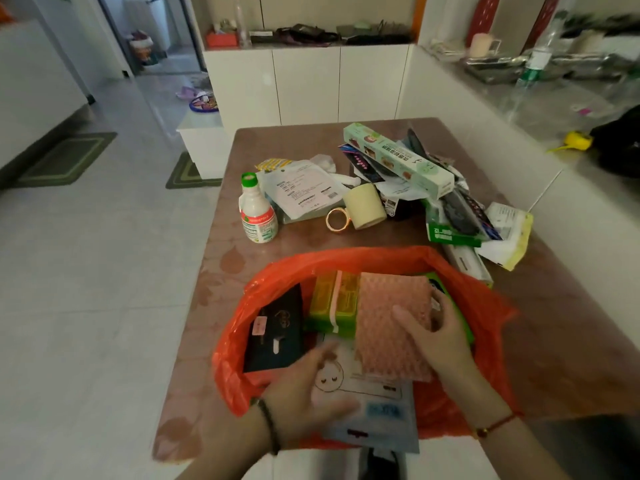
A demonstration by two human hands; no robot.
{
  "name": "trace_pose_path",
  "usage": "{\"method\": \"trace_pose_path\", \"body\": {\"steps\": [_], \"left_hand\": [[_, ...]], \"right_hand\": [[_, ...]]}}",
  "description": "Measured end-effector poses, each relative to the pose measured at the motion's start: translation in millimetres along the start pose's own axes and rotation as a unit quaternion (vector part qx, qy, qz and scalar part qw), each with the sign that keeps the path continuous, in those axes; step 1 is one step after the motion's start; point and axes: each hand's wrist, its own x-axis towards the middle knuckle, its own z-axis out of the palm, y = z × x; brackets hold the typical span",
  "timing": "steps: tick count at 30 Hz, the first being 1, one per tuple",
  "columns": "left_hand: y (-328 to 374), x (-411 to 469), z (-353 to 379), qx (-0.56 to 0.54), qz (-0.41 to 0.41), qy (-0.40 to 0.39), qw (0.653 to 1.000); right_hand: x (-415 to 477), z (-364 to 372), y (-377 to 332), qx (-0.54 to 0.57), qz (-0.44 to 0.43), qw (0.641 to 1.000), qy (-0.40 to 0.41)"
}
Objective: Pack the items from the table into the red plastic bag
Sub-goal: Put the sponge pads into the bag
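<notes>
The red plastic bag (485,306) lies open at the near edge of the brown table (284,143). Inside it are a black packet (277,330), a green box (332,303), a pink bubble-wrap pouch (388,327) and a pale flat packet with a cartoon face (374,403). My left hand (308,393) grips the near edge of the pale packet. My right hand (433,334) rests on the pink pouch, fingers curled over its right side. Farther back on the table stand a white bottle with a green cap (257,213), a white pouch (304,188), a yellow mug (363,206) and a long green box (398,161).
A heap of wrappers and packets (464,216) covers the table's right side beside a white wall ledge. White cabinets (304,84) stand behind the table. Tiled floor with green mats (65,161) lies to the left.
</notes>
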Motion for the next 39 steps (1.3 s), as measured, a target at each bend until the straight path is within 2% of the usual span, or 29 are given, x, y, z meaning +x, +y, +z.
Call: {"method": "trace_pose_path", "body": {"steps": [1,2,4,6,8,9,11,13,15,17,18,20,22,23,24,25,27,29,32,34,36,37,39], "left_hand": [[-14.5,-8.5,2.2,0.165,0.046,-0.034,0.985],[-34.1,-14.4,6.0,0.303,0.1,-0.056,0.946],[-61.0,-22.7,12.0,0.445,0.092,-0.073,0.888],[-83.9,-21.2,16.3,0.452,0.087,-0.042,0.887],[-82.5,-18.5,8.4,0.474,0.097,-0.034,0.875],[-83.9,-17.5,4.5,0.478,0.115,-0.013,0.87],[-85.0,-14.6,-3.1,0.451,0.124,-0.002,0.884],[-84.8,-14.2,-10.2,0.405,0.131,0.031,0.904],[-75.7,-19.4,-18.7,0.365,0.134,0.069,0.919],[-60.4,-21.0,-32.4,0.321,0.11,0.103,0.935],[-58.1,-24.0,-38.8,0.273,0.085,0.106,0.952],[-60.1,-26.9,-50.8,0.185,0.088,0.125,0.971],[-65.8,-25.6,-61.8,0.116,0.131,0.152,0.973],[-70.9,-24.6,-66.3,0.086,0.145,0.147,0.975],[-73.7,-23.4,-70.0,0.076,0.154,0.137,0.976],[-73.6,-22.0,-72.5,0.089,0.151,0.12,0.977],[-67.4,-21.4,-77.1,0.128,0.128,0.081,0.98],[-62.2,-20.8,-82.6,0.163,0.121,0.051,0.978],[-45.8,-15.9,-92.9,0.195,0.12,0.031,0.973],[-32.5,-9.8,-100.1,0.205,0.133,0.045,0.969],[-14.0,-0.5,-104.1,0.173,0.139,0.046,0.974],[-4.7,6.9,-104.8,0.152,0.143,0.046,0.977],[12.2,26.8,-102.8,0.095,0.152,0.053,0.982]], "right_hand": [[1.1,-3.3,6.2,0.017,0.025,1.0,0.002],[0.0,-3.5,13.4,0.032,0.053,0.998,-0.008],[-7.2,7.5,33.0,0.092,0.114,0.989,-0.022],[-19.2,28.2,52.0,0.187,0.179,0.966,0.017],[-29.5,50.3,65.4,0.243,0.187,0.947,0.098],[-34.0,61.3,66.9,0.245,0.178,0.944,0.133],[-40.5,79.7,69.4,0.186,0.174,0.957,0.137],[-43.5,89.7,69.0,0.119,0.206,0.968,0.075],[-38.0,81.5,70.2,0.048,0.228,0.972,-0.036],[-32.8,52.9,63.2,-0.064,0.184,0.97,-0.147],[-33.7,34.5,55.1,-0.144,0.128,0.963,-0.186],[-32.6,-8.8,46.6,-0.292,0.008,0.922,-0.256],[-27.3,-51.7,47.3,-0.498,-0.069,0.814,-0.292],[-25.0,-68.4,49.7,-0.588,-0.103,0.752,-0.281],[-20.8,-81.4,55.9,-0.64,-0.146,0.711,-0.253],[-16.5,-93.2,58.4,-0.65,-0.205,0.7,-0.212],[-5.6,-111.6,57.8,-0.591,-0.293,0.74,-0.135],[-1.2,-120.2,45.7,-0.529,-0.308,0.78,-0.129],[-2.7,-125.0,6.9,-0.427,-0.236,0.857,-0.166],[-0.9,-130.9,-14.8,-0.378,-0.159,0.873,-0.263],[3.1,-134.6,-33.9,-0.312,-0.131,0.888,-0.31],[6.9,-134.8,-42.9,-0.26,-0.146,0.908,-0.295],[22.3,-134.1,-53.6,-0.126,-0.136,0.96,-0.211]]}}
